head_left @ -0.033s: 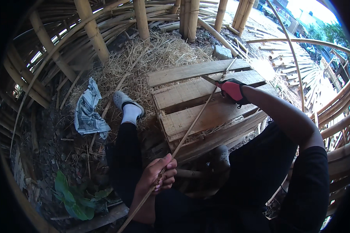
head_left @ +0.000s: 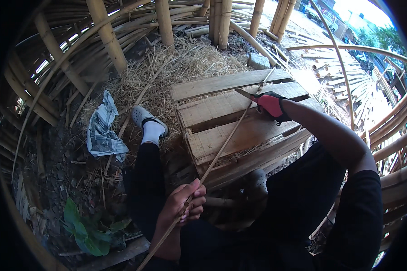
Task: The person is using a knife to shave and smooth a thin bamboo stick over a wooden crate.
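Note:
A long thin bamboo strip (head_left: 221, 151) runs from the lower left up across a wooden pallet (head_left: 221, 135) to the upper right. My left hand (head_left: 183, 207), bare, grips the strip near its lower end, close to my lap. My right hand (head_left: 270, 105) wears a red and black glove and holds a knife (head_left: 244, 94), whose blade lies against the strip over the pallet's planks. My right forearm reaches out over the pallet's right side.
My left leg stretches forward in black trousers, a white sock and a grey clog (head_left: 142, 117); another clog (head_left: 257, 183) rests by the pallet's near edge. Crumpled newspaper (head_left: 101, 131) lies left, straw (head_left: 185, 63) behind, bamboo poles (head_left: 106, 34) and bent strips all round, green leaves (head_left: 86, 226) at lower left.

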### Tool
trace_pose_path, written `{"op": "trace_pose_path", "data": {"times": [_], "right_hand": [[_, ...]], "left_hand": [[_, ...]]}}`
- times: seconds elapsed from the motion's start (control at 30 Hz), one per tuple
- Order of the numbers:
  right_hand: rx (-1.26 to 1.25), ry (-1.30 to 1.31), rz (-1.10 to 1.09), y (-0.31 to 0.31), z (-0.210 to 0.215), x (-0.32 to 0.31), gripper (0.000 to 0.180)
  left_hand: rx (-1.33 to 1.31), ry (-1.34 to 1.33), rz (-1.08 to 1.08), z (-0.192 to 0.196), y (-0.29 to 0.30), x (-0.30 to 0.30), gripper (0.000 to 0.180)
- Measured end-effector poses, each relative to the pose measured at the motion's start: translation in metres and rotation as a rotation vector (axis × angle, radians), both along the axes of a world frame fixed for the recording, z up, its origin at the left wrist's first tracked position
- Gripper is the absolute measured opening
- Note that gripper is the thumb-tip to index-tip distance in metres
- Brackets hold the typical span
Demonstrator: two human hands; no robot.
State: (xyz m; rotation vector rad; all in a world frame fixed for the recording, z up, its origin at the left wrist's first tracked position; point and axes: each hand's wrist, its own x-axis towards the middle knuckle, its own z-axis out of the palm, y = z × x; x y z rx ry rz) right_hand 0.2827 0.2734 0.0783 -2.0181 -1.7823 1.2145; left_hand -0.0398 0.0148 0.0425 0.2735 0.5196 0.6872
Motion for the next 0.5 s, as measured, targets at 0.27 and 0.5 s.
{"op": "trace_pose_path", "data": {"times": [0.27, 0.5], "right_hand": [[-0.045, -0.145, 0.232, -0.009, 0.014, 0.002, 0.057], [-0.184, -0.119, 0.272, -0.049, 0.034, -0.036, 0.062]], "left_hand": [[0.037, 0.064, -0.015, 0.002, -0.003, -0.002, 0.038], [0.014, 0.023, -0.02, 0.0, -0.003, -0.003, 0.038]]}}
